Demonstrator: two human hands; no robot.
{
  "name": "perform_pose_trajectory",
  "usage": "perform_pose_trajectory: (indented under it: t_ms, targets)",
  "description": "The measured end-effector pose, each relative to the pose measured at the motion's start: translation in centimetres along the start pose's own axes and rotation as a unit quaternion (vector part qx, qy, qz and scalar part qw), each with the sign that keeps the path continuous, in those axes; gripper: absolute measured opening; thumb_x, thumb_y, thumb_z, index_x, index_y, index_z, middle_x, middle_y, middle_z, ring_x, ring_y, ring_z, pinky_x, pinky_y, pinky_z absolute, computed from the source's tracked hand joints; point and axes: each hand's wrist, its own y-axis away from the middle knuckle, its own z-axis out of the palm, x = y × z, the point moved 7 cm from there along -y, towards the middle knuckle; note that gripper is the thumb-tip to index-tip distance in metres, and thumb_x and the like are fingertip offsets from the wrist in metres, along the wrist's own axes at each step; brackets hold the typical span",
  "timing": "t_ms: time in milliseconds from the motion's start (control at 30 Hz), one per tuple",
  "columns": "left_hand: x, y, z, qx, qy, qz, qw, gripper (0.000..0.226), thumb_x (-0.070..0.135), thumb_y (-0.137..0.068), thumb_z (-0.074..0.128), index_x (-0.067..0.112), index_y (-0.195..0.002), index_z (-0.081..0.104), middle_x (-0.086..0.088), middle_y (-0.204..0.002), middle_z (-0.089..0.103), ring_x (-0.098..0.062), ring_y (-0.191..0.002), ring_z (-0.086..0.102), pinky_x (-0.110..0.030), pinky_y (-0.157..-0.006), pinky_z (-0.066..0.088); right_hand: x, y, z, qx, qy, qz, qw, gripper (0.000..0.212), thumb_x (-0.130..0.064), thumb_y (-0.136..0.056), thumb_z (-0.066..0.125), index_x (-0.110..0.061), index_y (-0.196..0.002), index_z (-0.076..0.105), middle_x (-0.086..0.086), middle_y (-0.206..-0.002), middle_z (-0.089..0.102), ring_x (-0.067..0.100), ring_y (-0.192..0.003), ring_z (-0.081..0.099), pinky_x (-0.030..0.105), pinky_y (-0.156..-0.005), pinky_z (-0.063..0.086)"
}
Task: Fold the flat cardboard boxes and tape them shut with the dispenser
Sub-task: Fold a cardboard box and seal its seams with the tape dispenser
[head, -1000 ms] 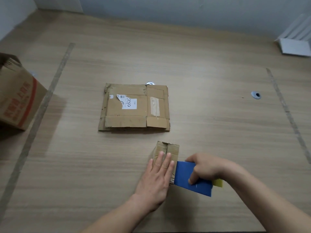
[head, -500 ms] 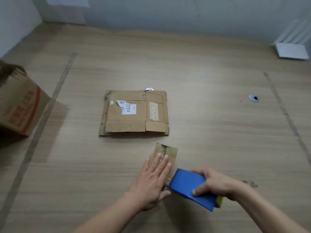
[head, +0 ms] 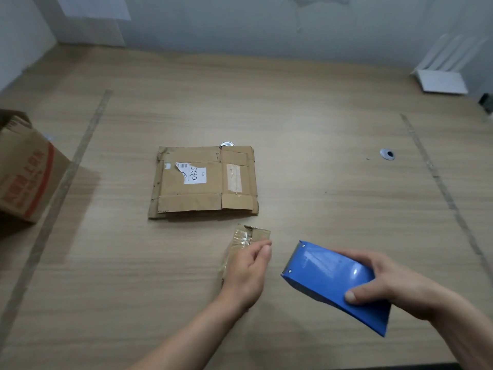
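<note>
The blue tape dispenser is grasped by the right hand, thumb on its near face and fingers wrapped over the far edge; it is held tilted, just right of the small folded box and apart from it. The small folded box is covered by the left hand, whose fingers are curled over its right edge; clear tape is seen along its top. Behind it, near but not touching, a stack of flat cardboard boxes lies with a torn white label on top. A metal grommet is half hidden behind the stack; a second grommet sits well to the right. An open printed carton is cut off at the left edge. A white object at the far right corner cannot be identified. Everything rests on a light wood-grain table set against a pale wall.
</note>
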Motion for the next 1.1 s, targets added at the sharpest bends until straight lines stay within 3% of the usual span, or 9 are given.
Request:
perform_pose_trajectory:
  t_ms: [100,200,300,367,467,600,733,833,1100]
  targets:
    - [-1.2,1.2,3.9,-0.121,0.261,-0.240,0.927,0.043,0.045,-0.104,0.038,0.013,-0.119,0.063,-0.014,-0.126,0.066,-0.027,-0.107,0.067,-0.050,-0.104,0.046,-1.6,0.9,0.4,-0.018,0.003,-0.040,0.999,0.077,-0.027,-0.058,0.083,-0.035,-0.132,0.065,0.006,-0.126,0.071,0.033,-0.116,0.066,0.049,-0.103,0.049]
    - [-0.7,2.5,5.9,-0.219,0.337,-0.280,0.872,0.060,0.052,-0.104,0.030,0.009,-0.129,0.064,-0.018,-0.127,0.065,-0.030,-0.107,0.064,-0.049,-0.100,0.051,-2.6,1.6,1.1,-0.035,0.010,-0.065,0.997,0.076,-0.026,-0.061,0.082,-0.036,-0.135,0.063,0.005,-0.128,0.070,0.030,-0.118,0.065,0.045,-0.104,0.048]
    - [-0.6,2.9,6.4,-0.222,0.346,-0.275,0.869,0.048,0.042,-0.102,0.047,0.005,-0.128,0.064,-0.017,-0.119,0.066,-0.025,-0.093,0.066,-0.039,-0.078,0.056,-2.5,2.1,1.5,-0.040,0.017,-0.072,0.996,0.075,-0.022,-0.065,0.080,-0.036,-0.136,0.062,0.004,-0.129,0.070,0.030,-0.119,0.065,0.046,-0.105,0.048]
    - [-0.8,2.8,6.6,-0.210,0.322,-0.253,0.888,0.037,0.026,-0.096,0.059,-0.001,-0.121,0.066,-0.016,-0.107,0.063,-0.023,-0.083,0.061,-0.034,-0.072,0.054,-2.1,2.3,1.3,-0.031,0.019,-0.066,0.997,0.076,-0.025,-0.063,0.081,-0.038,-0.135,0.062,0.003,-0.128,0.070,0.030,-0.118,0.066,0.049,-0.105,0.048]
    - [-0.9,2.5,6.4,-0.184,0.267,-0.230,0.918,0.011,0.005,-0.090,0.060,0.005,-0.087,0.070,-0.013,-0.082,0.058,-0.019,-0.064,0.055,-0.027,-0.062,0.052,-1.3,2.7,1.2,-0.033,0.017,-0.064,0.997,0.077,-0.027,-0.062,0.081,-0.038,-0.136,0.062,0.003,-0.128,0.070,0.030,-0.117,0.066,0.044,-0.102,0.050]
    - [-0.9,2.0,6.8,-0.169,0.201,-0.212,0.941,0.035,0.007,-0.093,0.063,0.014,-0.059,0.060,-0.004,-0.059,0.057,-0.015,-0.051,0.053,-0.025,-0.055,0.049,0.2,3.2,0.8,-0.027,0.003,-0.062,0.998,0.076,-0.027,-0.062,0.082,-0.040,-0.134,0.063,0.002,-0.127,0.070,0.028,-0.116,0.066,0.039,-0.099,0.052]
    - [-0.7,0.5,7.7,-0.153,0.098,-0.171,0.968,0.035,0.008,-0.096,0.059,0.013,-0.062,0.059,-0.001,-0.053,0.056,-0.012,-0.047,0.052,-0.026,-0.054,0.049,2.2,3.6,0.0,-0.002,-0.012,-0.051,0.999,0.072,-0.020,-0.064,0.080,-0.046,-0.129,0.064,-0.002,-0.124,0.071,0.023,-0.113,0.068,0.031,-0.094,0.054]
    - [-0.7,-1.5,9.3,-0.145,0.018,-0.141,0.979,0.036,0.008,-0.096,0.060,0.011,-0.060,0.058,0.000,-0.050,0.053,-0.012,-0.044,0.049,-0.026,-0.051,0.045,4.2,3.6,-0.6,0.037,-0.026,-0.042,0.998,0.073,-0.019,-0.064,0.080,-0.046,-0.130,0.064,-0.002,-0.123,0.072,0.023,-0.111,0.069,0.034,-0.095,0.054]
    - [-1.5,-7.5,15.0,-0.193,-0.214,-0.078,0.954,0.024,0.013,-0.091,0.064,0.007,-0.067,0.066,-0.004,-0.055,0.058,-0.012,-0.045,0.052,-0.024,-0.055,0.044,11.8,4.3,-2.5,0.131,-0.146,-0.014,0.980,0.074,-0.010,-0.064,0.078,-0.034,-0.132,0.061,-0.006,-0.119,0.074,0.019,-0.107,0.072,0.024,-0.082,0.056]
